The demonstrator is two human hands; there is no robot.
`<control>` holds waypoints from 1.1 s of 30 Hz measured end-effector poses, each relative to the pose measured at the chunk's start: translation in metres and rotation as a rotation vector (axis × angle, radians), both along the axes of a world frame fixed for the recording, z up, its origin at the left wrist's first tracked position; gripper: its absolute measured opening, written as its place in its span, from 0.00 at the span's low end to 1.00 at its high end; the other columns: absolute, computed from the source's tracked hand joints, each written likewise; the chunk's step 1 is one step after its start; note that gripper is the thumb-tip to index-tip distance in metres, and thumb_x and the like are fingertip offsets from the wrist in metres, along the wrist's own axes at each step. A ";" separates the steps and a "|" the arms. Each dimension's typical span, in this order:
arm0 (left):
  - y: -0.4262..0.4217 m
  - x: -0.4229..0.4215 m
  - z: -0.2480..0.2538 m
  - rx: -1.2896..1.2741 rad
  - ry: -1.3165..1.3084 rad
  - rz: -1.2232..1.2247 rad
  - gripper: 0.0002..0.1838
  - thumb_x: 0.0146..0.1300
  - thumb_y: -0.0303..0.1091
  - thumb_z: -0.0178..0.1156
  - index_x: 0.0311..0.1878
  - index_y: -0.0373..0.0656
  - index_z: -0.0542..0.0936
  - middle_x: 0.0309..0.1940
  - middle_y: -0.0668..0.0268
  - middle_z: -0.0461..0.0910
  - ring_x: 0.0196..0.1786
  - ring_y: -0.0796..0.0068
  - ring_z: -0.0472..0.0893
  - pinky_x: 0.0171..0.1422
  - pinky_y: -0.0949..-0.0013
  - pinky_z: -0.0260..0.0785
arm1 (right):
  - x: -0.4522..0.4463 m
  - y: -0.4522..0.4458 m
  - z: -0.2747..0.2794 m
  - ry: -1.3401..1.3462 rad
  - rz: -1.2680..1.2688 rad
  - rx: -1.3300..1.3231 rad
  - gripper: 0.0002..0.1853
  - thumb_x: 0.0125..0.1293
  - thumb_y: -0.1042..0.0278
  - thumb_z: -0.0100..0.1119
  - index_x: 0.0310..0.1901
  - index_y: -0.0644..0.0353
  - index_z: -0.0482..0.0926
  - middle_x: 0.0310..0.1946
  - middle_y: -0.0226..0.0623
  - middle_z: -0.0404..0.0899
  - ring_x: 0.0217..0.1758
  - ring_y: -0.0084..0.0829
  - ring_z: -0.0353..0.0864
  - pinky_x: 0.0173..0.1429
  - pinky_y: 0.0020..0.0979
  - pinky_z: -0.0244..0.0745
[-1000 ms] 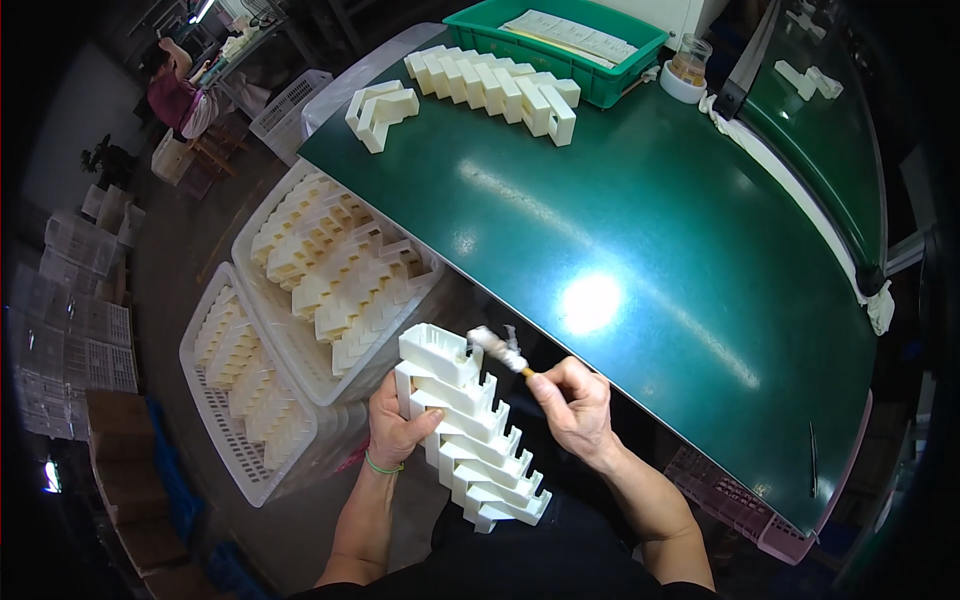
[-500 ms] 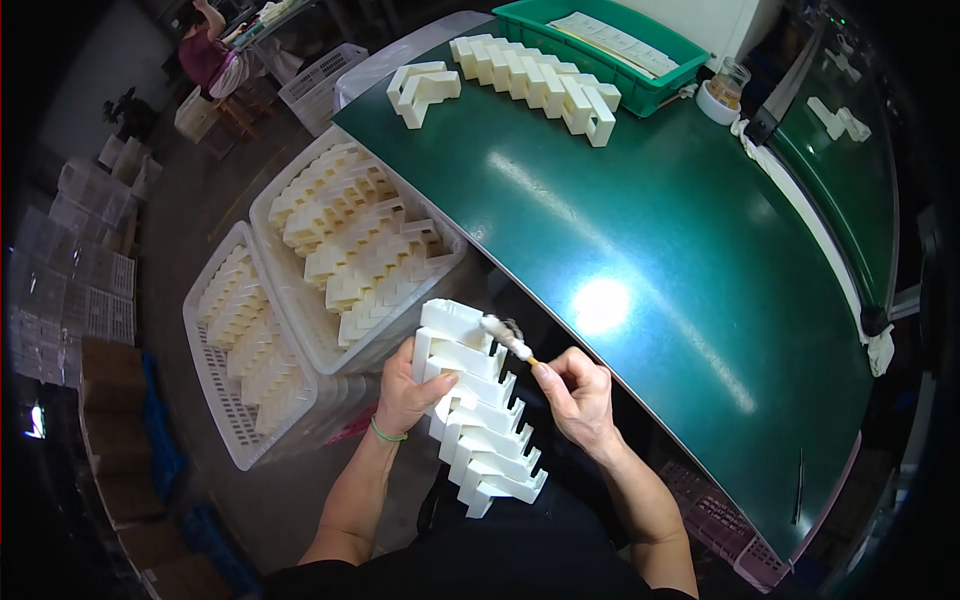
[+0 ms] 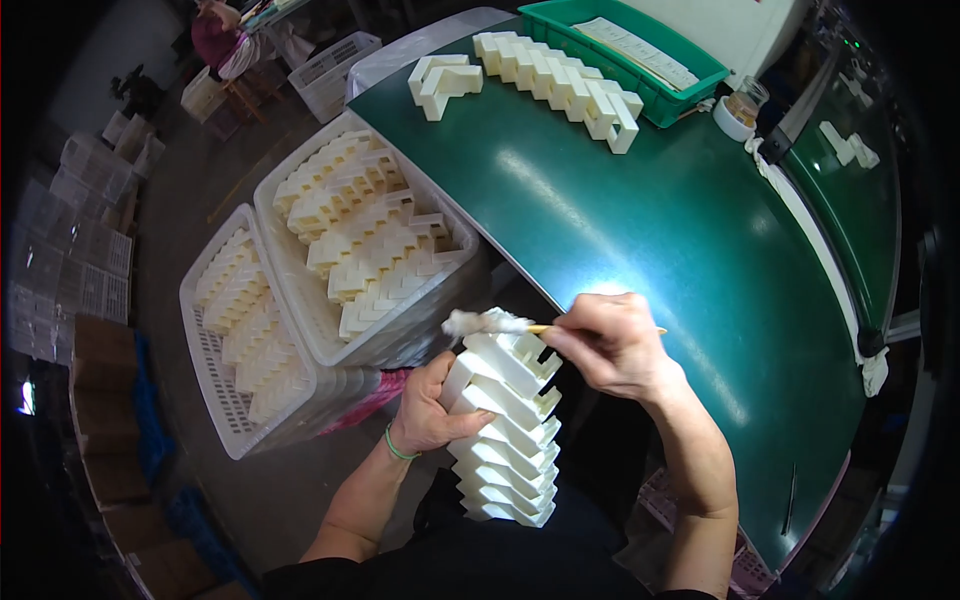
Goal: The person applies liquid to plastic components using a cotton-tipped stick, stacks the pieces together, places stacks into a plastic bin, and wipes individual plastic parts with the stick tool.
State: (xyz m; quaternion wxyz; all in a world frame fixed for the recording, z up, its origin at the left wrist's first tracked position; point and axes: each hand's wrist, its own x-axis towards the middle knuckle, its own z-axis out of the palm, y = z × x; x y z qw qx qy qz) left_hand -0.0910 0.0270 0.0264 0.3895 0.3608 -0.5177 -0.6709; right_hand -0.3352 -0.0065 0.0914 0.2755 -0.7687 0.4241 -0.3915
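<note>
My left hand point(image 3: 428, 410) is closed on the side of a tall stack of nested white angled pieces point(image 3: 505, 430), its thumb across the front. The stack leans over my lap, close to my body. In my right hand point(image 3: 615, 345) is a cotton-tipped stick point(image 3: 540, 328), pinched between thumb and fingers, with its thin wooden end showing past the knuckles. Its fluffy white head lies across the upper end of the stack, pointing left. Whether the fluff presses on the top piece or hovers just over it I cannot tell.
A green table point(image 3: 660, 220) curves along my right, bearing a row of white pieces point(image 3: 560, 85), two loose ones point(image 3: 445, 85), a green tray point(image 3: 660, 100) and a small jar point(image 3: 745, 100). Crates point(image 3: 335, 345) of such pieces stand left. A person point(image 3: 220, 40) sits far back.
The stack has turned in my left hand and shows a different side. My right hand has risen and moved right, swinging the stick nearly level across the stack's top.
</note>
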 end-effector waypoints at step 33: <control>-0.004 0.029 -0.045 0.109 0.040 0.179 0.26 0.52 0.36 0.68 0.52 0.36 0.72 0.44 0.64 0.78 0.46 0.78 0.77 0.55 0.71 0.70 | -0.159 0.141 -0.035 0.345 -0.856 0.081 0.11 0.66 0.72 0.54 0.27 0.65 0.68 0.20 0.33 0.64 0.22 0.24 0.60 0.27 0.29 0.58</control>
